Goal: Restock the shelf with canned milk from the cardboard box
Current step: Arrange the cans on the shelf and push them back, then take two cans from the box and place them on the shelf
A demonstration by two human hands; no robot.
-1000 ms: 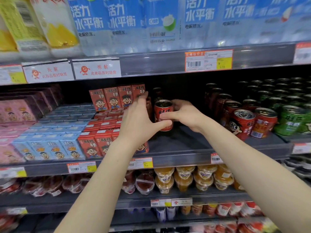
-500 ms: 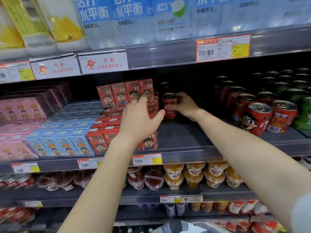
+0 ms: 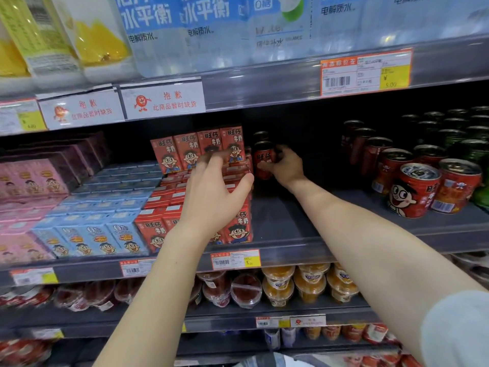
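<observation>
Deep in the middle shelf (image 3: 285, 223), my right hand (image 3: 287, 168) grips a red milk can (image 3: 263, 160) that stands upright near the back. Another can (image 3: 260, 135) stands right behind it. My left hand (image 3: 214, 192) hovers in front of the red milk cartons (image 3: 195, 152), fingers spread and holding nothing. More red milk cans (image 3: 415, 192) stand in rows on the right side of the same shelf. The cardboard box is out of view.
Blue cartons (image 3: 87, 234) and pink cartons (image 3: 23, 181) fill the shelf's left part. Green cans (image 3: 473, 152) stand far right. Water bottles (image 3: 211, 30) line the shelf above; fruit cups (image 3: 307, 284) sit below. Dark bare shelf floor lies between the cartons and the cans.
My right hand has carried the can from the shelf's front to its back. My left hand let go of the can and stayed nearer the front. The view moved closer.
</observation>
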